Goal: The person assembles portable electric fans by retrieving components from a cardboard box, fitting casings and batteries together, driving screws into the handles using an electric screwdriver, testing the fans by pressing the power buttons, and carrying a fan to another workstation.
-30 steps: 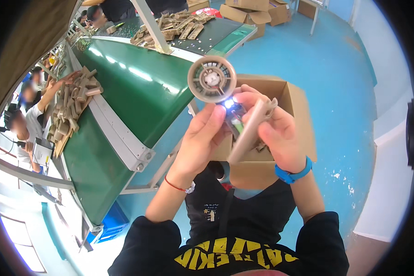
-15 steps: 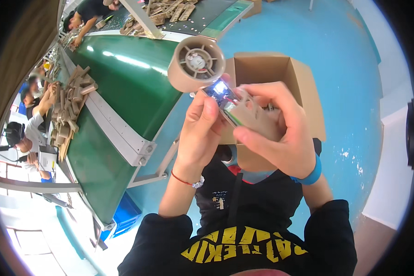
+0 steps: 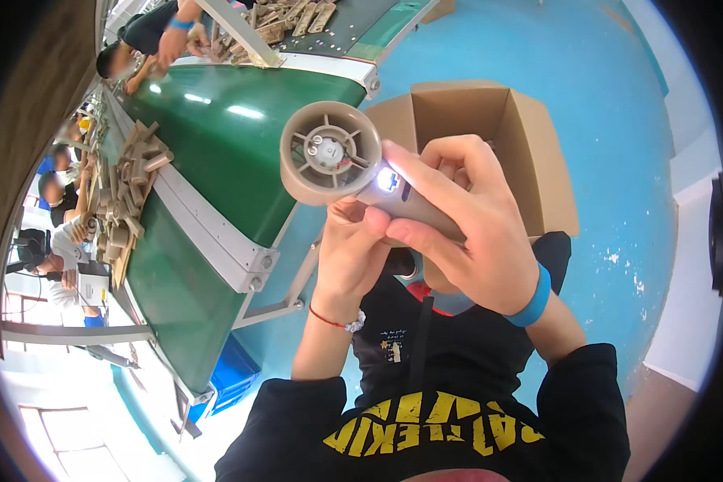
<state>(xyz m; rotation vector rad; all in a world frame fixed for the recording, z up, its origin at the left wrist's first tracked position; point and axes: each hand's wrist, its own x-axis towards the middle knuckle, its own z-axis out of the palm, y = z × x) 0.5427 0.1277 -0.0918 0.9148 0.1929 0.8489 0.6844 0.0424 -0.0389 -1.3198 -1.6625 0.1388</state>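
Between my hands is a beige handheld fan [image 3: 296, 178]. Its round open head shows a motor in the middle of several spokes, with no blades visible. A white-blue light shines from the upper part of its handle. My left hand [image 3: 352, 249] pinches the handle from below, close to the head. Wrapped over the other side, my right hand [image 3: 478, 217] presses thumb and fingers along the handle's casing. The casing looks closed around the inside parts, though my fingers hide its lower end.
An open cardboard box [image 3: 538, 161] stands on the blue floor beyond my right hand. To the left runs a green conveyor belt [image 3: 201, 153] with a metal frame. Beige parts [image 3: 124, 189] lie heaped beside it. Co-workers sit at the far left; blue crates [image 3: 231, 373] are under the belt.
The handle's casing stood apart, showing a circuit board and wires; now it lies together over them. The fan's head has come lower and nearer, and my right hand has shifted along the handle.
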